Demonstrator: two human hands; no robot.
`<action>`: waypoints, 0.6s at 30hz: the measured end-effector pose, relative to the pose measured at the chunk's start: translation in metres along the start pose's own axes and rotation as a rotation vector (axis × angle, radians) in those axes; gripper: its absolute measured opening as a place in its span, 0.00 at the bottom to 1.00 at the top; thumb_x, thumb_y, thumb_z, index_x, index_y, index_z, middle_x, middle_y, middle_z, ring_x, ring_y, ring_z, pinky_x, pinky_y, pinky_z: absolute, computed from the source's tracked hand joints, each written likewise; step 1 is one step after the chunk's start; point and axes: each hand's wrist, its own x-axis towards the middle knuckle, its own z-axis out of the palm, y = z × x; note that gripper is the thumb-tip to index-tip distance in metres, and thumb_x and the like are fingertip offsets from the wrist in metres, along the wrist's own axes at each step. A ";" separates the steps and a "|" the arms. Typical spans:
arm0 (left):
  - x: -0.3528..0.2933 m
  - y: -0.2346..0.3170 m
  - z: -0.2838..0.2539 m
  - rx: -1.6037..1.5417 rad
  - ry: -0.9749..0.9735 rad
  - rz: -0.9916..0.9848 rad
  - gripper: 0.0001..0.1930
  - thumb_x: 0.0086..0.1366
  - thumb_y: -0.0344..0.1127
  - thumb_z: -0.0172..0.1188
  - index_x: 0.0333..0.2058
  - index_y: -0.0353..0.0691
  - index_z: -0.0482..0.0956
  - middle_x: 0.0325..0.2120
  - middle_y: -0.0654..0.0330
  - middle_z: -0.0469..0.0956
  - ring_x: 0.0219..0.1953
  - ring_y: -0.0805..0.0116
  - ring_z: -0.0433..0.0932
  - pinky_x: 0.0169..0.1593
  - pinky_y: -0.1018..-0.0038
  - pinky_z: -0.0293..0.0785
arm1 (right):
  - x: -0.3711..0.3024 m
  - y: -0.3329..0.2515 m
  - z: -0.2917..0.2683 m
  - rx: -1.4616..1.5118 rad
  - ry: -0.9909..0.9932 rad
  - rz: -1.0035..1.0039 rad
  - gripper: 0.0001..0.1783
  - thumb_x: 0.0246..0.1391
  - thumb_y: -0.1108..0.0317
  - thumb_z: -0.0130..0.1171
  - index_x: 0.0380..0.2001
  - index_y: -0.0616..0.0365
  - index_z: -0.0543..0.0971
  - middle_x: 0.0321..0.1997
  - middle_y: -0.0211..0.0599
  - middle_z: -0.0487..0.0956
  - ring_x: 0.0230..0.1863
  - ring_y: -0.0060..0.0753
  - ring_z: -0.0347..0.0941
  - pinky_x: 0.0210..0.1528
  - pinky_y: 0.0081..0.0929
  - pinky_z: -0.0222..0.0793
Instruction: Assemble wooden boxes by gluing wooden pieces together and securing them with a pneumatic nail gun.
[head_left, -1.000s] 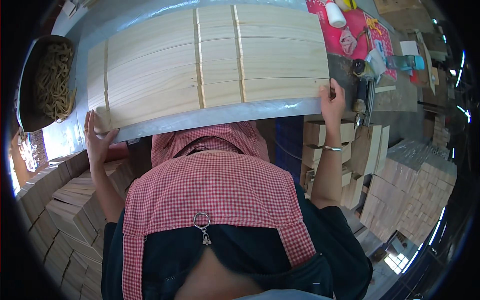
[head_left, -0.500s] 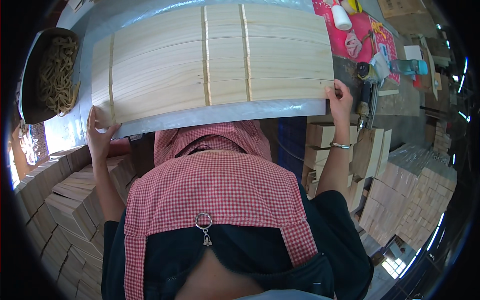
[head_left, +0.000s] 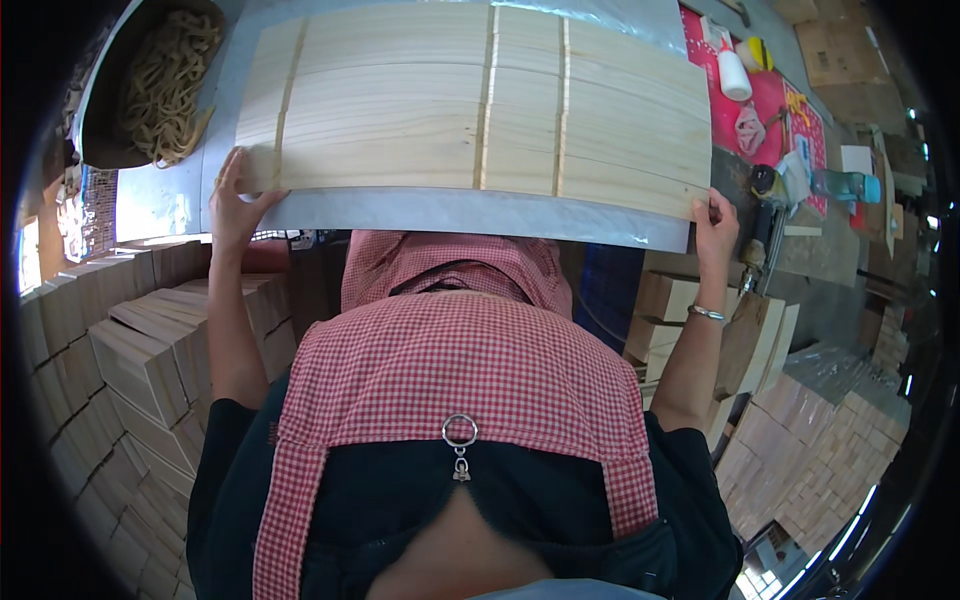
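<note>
Several pale wooden boards (head_left: pixel 390 130) lie edge to edge on a grey work surface (head_left: pixel 420 205) in front of me. Three narrow grooves (head_left: pixel 483 120) run across them, lined up from board to board. At the near left corner my left hand (head_left: pixel 236 212) grips the nearest board, fingers along its end and thumb against its front edge. My right hand (head_left: pixel 715 235) has the near right corner between thumb and bent fingers. The undersides of the boards are hidden.
A dark bin (head_left: pixel 105 120) of tan bands stands at left. To the right, a red mat (head_left: pixel 770 145) bears a white bottle (head_left: pixel 734 76), a pink cloth (head_left: pixel 750 130) and a yellow roll (head_left: pixel 757 54). Wood stacks (head_left: pixel 150 365) rise on both sides below.
My view has turned and shifted, so boards, bin and mat sit farther right in it. Both hands stay at the boards' near corners.
</note>
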 end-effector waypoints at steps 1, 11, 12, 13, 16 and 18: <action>-0.002 -0.001 0.000 0.003 -0.002 0.013 0.46 0.47 0.39 0.80 0.65 0.38 0.69 0.68 0.54 0.67 0.59 0.52 0.75 0.61 0.65 0.73 | 0.000 -0.001 0.000 -0.043 0.005 -0.014 0.23 0.56 0.67 0.67 0.54 0.61 0.80 0.52 0.43 0.79 0.47 0.37 0.76 0.53 0.29 0.72; -0.026 0.065 0.013 0.182 -0.028 0.287 0.49 0.47 0.45 0.77 0.69 0.49 0.67 0.74 0.59 0.55 0.76 0.50 0.48 0.73 0.41 0.47 | -0.048 -0.067 0.003 -0.389 -0.070 -0.406 0.31 0.49 0.58 0.72 0.57 0.54 0.81 0.70 0.45 0.69 0.65 0.54 0.65 0.66 0.45 0.62; -0.027 0.068 0.014 0.176 -0.022 0.294 0.49 0.47 0.45 0.77 0.69 0.49 0.67 0.74 0.59 0.55 0.76 0.50 0.48 0.73 0.41 0.47 | -0.046 -0.072 0.006 -0.392 -0.059 -0.408 0.31 0.49 0.58 0.72 0.57 0.54 0.81 0.70 0.45 0.69 0.65 0.54 0.65 0.66 0.45 0.62; -0.026 0.070 0.017 0.164 -0.052 0.280 0.47 0.47 0.45 0.77 0.67 0.48 0.69 0.74 0.59 0.56 0.77 0.50 0.48 0.73 0.41 0.45 | -0.044 -0.076 0.010 -0.364 -0.089 -0.436 0.31 0.48 0.58 0.73 0.57 0.54 0.81 0.70 0.44 0.69 0.65 0.54 0.65 0.67 0.45 0.61; -0.019 0.081 0.036 0.115 -0.156 0.259 0.41 0.49 0.44 0.76 0.64 0.47 0.74 0.73 0.59 0.58 0.77 0.49 0.47 0.74 0.41 0.41 | -0.037 -0.081 0.014 -0.296 -0.168 -0.503 0.31 0.46 0.59 0.74 0.55 0.54 0.82 0.70 0.43 0.69 0.65 0.56 0.65 0.68 0.45 0.60; -0.014 0.090 0.038 0.096 -0.161 0.281 0.40 0.50 0.44 0.76 0.63 0.47 0.75 0.73 0.58 0.59 0.77 0.49 0.47 0.74 0.41 0.41 | -0.035 -0.079 0.015 -0.305 -0.140 -0.495 0.31 0.45 0.59 0.74 0.55 0.54 0.82 0.70 0.43 0.69 0.65 0.56 0.65 0.68 0.45 0.60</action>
